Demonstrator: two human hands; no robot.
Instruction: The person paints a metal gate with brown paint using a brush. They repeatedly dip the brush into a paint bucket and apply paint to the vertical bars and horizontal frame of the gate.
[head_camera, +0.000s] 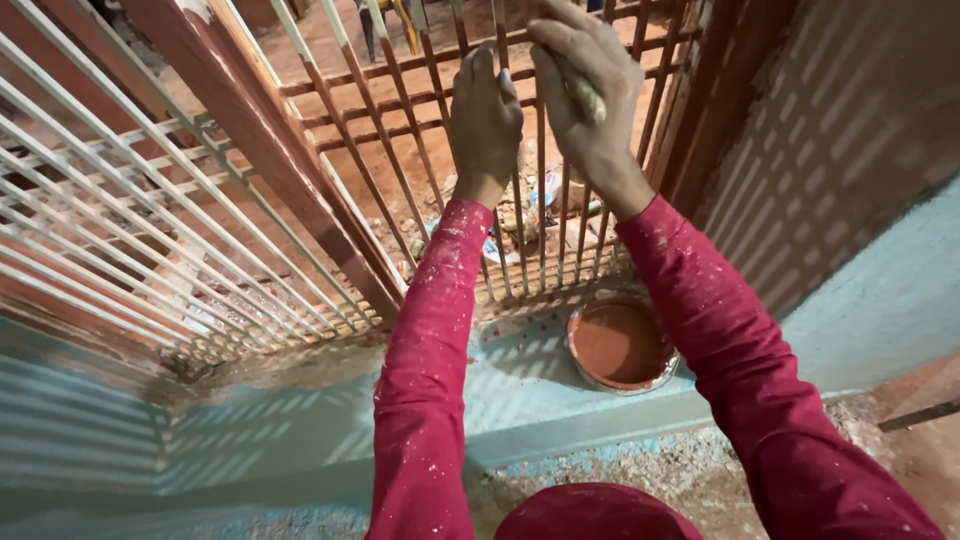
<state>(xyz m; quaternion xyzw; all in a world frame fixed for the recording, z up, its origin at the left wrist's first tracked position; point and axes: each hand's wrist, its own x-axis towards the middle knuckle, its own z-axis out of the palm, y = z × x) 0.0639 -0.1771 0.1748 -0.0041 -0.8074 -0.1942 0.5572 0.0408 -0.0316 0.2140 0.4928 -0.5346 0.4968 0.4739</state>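
Both arms reach up — left hand (484, 125) fingers clasp a grille bar (503, 40), right hand (588, 95) fingers grip a paintbrush (584, 97).

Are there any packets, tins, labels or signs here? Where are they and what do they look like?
Paint tin: round and open, full of reddish-brown paint, on the pale blue ledge below the right arm.
Litter: small white and blue scraps on the ground beyond the grille; too blurred to tell if they are packets.
No signs or screens are in view.
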